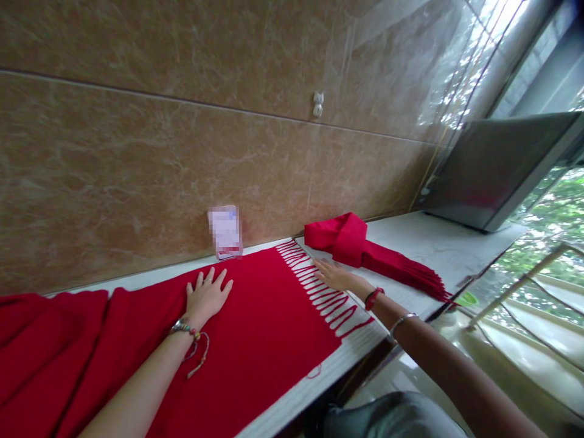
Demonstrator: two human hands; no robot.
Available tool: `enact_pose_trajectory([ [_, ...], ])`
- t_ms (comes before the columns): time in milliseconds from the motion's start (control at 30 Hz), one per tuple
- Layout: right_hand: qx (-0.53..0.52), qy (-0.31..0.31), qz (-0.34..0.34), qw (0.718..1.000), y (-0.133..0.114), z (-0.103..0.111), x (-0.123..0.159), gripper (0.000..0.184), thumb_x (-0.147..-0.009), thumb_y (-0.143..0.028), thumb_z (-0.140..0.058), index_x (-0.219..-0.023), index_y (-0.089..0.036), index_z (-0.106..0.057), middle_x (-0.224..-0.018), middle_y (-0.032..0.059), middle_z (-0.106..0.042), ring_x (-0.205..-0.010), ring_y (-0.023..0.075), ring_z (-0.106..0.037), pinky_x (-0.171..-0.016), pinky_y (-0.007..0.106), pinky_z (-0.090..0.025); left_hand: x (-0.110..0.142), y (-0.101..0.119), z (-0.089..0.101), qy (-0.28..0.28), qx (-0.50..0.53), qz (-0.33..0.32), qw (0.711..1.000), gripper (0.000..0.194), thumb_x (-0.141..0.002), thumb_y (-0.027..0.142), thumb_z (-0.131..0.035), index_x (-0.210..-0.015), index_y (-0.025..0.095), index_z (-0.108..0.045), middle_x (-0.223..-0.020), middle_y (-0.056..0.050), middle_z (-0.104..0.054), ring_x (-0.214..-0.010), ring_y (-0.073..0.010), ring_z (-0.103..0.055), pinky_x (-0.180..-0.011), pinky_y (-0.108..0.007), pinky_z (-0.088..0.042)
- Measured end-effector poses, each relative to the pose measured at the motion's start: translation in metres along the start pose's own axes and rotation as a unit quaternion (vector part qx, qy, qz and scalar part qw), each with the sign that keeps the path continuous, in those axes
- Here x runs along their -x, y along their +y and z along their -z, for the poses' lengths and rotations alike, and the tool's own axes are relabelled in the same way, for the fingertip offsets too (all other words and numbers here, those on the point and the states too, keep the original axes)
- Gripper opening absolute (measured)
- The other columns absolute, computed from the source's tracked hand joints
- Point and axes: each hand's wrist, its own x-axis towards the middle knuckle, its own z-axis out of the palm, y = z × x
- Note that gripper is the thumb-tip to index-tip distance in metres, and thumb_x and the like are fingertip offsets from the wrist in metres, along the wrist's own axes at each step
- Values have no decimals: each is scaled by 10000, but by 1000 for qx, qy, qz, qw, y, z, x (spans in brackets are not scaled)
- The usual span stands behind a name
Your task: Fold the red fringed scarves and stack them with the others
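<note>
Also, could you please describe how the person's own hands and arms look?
No gloves or sleeves show. The left hand has, at its wrist, a multicoloured beaded bracelet with loose cord ends and a silvery band. The right hand has a red cord-like bracelet at its wrist and a thin silver bangle higher up the forearm.

1 white table holds 1 flat red cloth with fringe and 1 folded red scarf.

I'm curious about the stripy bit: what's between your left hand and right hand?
Flat red cloth, then some of its fringe, lies between the left hand and right hand, in the head view.
</note>
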Motion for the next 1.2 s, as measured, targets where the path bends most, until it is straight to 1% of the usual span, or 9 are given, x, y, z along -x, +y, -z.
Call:
enact_pose_trajectory([
  [100, -44, 28, 21, 998, 3, 10, -26, 500, -929, -332, -267, -1345, -63, -334, -1391, 186, -348, -1302, 240, -282, -1036, 418, -329, -1, 1, 0, -5, 3, 5, 1000, 557, -871, 503, -240, -1381, 286, -300, -1466, -66, -218, -1325, -339, -173, -1009, -571, -171],
  [233, -61, 38, 65, 995, -29, 13, -91, 505, -935, -321, -258, -1352, -41, -313, -1411, 177, -316, -1318, 213, -249, -1068, 368, -285, 2, 2, 2, -9, -3, 6, 1000, 551, -874, 493, -243, -1382, 285, -298, -1465, -60, -221, -1325, -336, -175, -1013, -564, -173],
  [333, -21, 24, 51, 998, -50, -1, -132, 502, -933, -312, -275, -1335, -17, -326, -1399, 204, -324, -1306, 244, -273, -1036, 411, -321, 3, 3, 3, -8, -8, 11, 1000, 546, -876, 485, -247, -1381, 284, -301, -1463, -57, -225, -1326, -330, -179, -1014, -555, -183],
  [433, -3, 18, 49, 999, -50, -20, -148, 449, -929, -291, -292, -1305, -64, -387, -1365, 186, -389, -1273, 256, -339, -1000, 455, -352, 3, 3, 3, -9, -11, 11, 1000, 539, -875, 484, -254, -1376, 291, -311, -1461, -49, -230, -1326, -324, -186, -1017, -550, -187],
  [567, 22, 9, 71, 997, -22, -36, -144, 369, -896, -178, -335, -1213, -94, -503, -1332, 166, -441, -1270, 242, -348, -1025, 452, -324, 4, 3, 3, -8, -18, 8, 1000, 523, -876, 466, -273, -1370, 302, -320, -1460, -28, -231, -1329, -308, -188, -1029, -530, -184],
  [767, 45, 16, 63, 997, 7, -35, -137, 372, -865, -115, -327, -1152, -15, -542, -1306, 238, -438, -1255, 292, -361, -1026, 501, -309, 6, 5, 4, 0, -20, 8, 1000, 514, -879, 453, -272, -1366, 298, -329, -1457, -20, -241, -1326, -301, -199, -1030, -528, -185],
  [1000, -7, 109, 93, 990, -55, -13, -110, 534, -921, -354, -305, -1316, 0, -366, -1376, 228, -349, -1313, 287, -243, -1047, 449, -290, 6, 5, 5, -2, -23, 8, 1000, 524, -882, 464, -255, -1372, 289, -318, -1458, -31, -239, -1324, -301, -206, -1025, -529, -195],
  [1100, -34, 79, 138, 987, -83, -5, -81, 548, -921, -416, -291, -1351, -79, -338, -1390, 171, -357, -1308, 265, -265, -1042, 437, -295, 4, 4, 5, -9, -19, 7, 1000, 534, -882, 476, -236, -1380, 293, -297, -1464, -31, -222, -1329, -305, -187, -1020, -541, -194],
  [1200, -36, 24, 144, 989, -86, -1, -59, 524, -928, -412, -279, -1352, -113, -345, -1388, 147, -372, -1289, 257, -310, -1034, 439, -299, 3, 3, 3, -12, -15, 5, 1000, 543, -880, 487, -226, -1383, 292, -289, -1466, -35, -217, -1330, -310, -180, -1020, -549, -183],
])
